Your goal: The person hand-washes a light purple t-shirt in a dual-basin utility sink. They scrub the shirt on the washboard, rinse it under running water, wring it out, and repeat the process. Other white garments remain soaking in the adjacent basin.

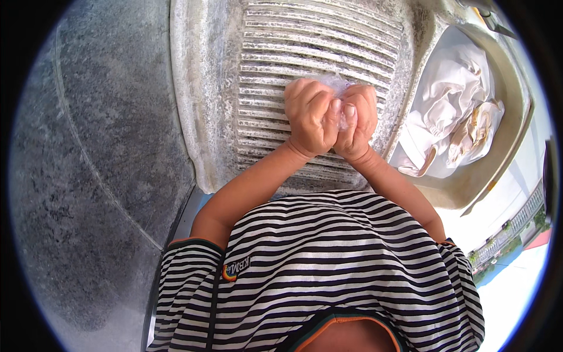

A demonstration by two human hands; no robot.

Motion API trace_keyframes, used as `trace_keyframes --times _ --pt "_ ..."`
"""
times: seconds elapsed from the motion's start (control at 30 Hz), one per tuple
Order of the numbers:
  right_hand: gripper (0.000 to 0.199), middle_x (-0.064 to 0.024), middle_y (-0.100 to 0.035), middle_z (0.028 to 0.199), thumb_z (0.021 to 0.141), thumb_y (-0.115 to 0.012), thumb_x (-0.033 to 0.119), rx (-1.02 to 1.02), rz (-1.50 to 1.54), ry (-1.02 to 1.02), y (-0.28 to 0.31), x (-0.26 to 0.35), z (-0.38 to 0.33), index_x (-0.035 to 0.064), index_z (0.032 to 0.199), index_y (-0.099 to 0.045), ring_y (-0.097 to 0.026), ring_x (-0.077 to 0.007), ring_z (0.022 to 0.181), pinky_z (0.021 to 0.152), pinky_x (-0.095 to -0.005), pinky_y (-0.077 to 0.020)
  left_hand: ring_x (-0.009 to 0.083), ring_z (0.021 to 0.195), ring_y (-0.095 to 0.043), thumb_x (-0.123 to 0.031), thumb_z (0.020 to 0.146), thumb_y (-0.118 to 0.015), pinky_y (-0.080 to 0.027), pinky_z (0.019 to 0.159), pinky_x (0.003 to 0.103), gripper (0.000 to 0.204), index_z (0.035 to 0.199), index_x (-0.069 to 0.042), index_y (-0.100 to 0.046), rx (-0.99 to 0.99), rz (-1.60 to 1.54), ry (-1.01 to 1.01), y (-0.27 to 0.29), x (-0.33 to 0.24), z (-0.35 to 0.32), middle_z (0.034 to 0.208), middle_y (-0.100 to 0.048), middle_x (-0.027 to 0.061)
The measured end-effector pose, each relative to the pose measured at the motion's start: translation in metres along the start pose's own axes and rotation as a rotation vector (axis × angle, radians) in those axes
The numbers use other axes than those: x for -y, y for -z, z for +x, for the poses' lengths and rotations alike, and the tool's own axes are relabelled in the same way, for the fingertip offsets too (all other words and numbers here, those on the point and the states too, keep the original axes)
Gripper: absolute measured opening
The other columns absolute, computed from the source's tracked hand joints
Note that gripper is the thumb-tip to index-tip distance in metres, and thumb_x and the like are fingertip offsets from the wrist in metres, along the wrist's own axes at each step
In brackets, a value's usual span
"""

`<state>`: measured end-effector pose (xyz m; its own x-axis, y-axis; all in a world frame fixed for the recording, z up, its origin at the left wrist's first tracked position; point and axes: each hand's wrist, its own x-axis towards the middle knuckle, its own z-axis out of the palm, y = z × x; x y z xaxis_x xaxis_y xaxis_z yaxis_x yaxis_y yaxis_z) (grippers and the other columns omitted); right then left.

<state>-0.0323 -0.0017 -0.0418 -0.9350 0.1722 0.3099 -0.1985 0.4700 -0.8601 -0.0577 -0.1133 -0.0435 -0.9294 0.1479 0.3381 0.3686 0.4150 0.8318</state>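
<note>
My left hand [313, 114] and my right hand [358, 120] are closed side by side, knuckles up and thumbs almost touching. Between them they grip a crumpled, translucent whitish piece [334, 84], thin like plastic film or wet fabric; most of it is hidden inside the fists. Both hands are over the ridged washboard [316, 44], a pale, worn slab with dark grooves. Whether the bunched piece presses on the ridges cannot be made out.
On the right, a beige basin [498, 167] holds water with soaking white cloths [454, 88], one edged in brown. A raised rim [187, 88] borders the washboard on the left, beside a dark grey mottled surface [111, 117]. A tap-like fitting [495, 23] shows at the upper right.
</note>
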Motion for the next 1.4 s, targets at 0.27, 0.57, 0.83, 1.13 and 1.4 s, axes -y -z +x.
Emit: trace_keyframes --times 0.27,0.57,0.83,1.13,1.4 --pt "0.021 -0.0135 -0.049 0.071 0.093 -0.052 0.015 0.118 0.092 0.032 0.004 -0.011 0.026 0.0042 0.075 -0.054 -0.047 -0.0329 0.064 0.06 -0.0415 -0.039 0.0317 0.06 -0.052 -0.011 0.084 -0.055 -0.039 0.06 0.042 0.019 0.067 -0.005 -0.054 0.115 -0.088 -0.062 0.001 0.014 0.023 0.064 -0.053 0.0113" --pt "0.043 -0.0181 -0.065 0.074 0.102 -0.041 0.035 0.121 -0.029 -0.257 -0.002 -0.011 0.046 0.0063 0.077 -0.063 -0.063 -0.0414 0.075 0.07 -0.0485 -0.0493 0.0388 0.076 -0.066 -0.03 0.098 -0.05 -0.048 0.065 0.045 0.038 0.08 -0.001 -0.068 0.252 0.176 0.413 0.005 0.011 0.049 0.078 -0.066 0.0237" --pt "0.059 -0.0025 -0.05 0.055 0.103 -0.046 0.049 -0.462 0.231 -0.351 0.148 -0.119 0.092 0.0039 0.065 -0.054 -0.044 -0.0146 0.052 0.054 -0.0354 -0.0386 0.0345 0.119 -0.059 -0.032 0.105 -0.042 -0.043 0.103 0.061 0.043 0.137 -0.004 -0.047 -0.264 -0.69 1.256 -0.041 -0.108 0.044 0.137 -0.055 0.0162" --pt "0.044 -0.0065 -0.06 0.132 0.08 -0.078 0.038 0.041 -0.844 0.014 0.265 -0.178 0.053 0.0232 0.121 -0.068 -0.049 -0.0302 0.127 0.106 -0.0446 -0.0389 0.0283 0.1 -0.056 -0.013 0.085 -0.071 -0.048 0.087 0.041 0.023 0.101 -0.005 -0.056 -0.005 0.457 -0.023 -0.109 -0.114 0.026 0.109 -0.055 0.0118" --pt "0.058 -0.01 -0.05 0.141 0.082 -0.071 0.037 0.31 -0.878 -0.125 0.226 -0.262 -0.035 0.025 0.137 -0.057 -0.045 -0.0329 0.131 0.108 -0.0519 -0.0365 0.0389 0.134 -0.041 -0.013 0.087 -0.063 -0.037 0.11 0.048 0.05 0.137 -0.012 -0.054 0.582 0.678 -0.14 -0.224 -0.073 -0.014 0.143 -0.044 0.017"
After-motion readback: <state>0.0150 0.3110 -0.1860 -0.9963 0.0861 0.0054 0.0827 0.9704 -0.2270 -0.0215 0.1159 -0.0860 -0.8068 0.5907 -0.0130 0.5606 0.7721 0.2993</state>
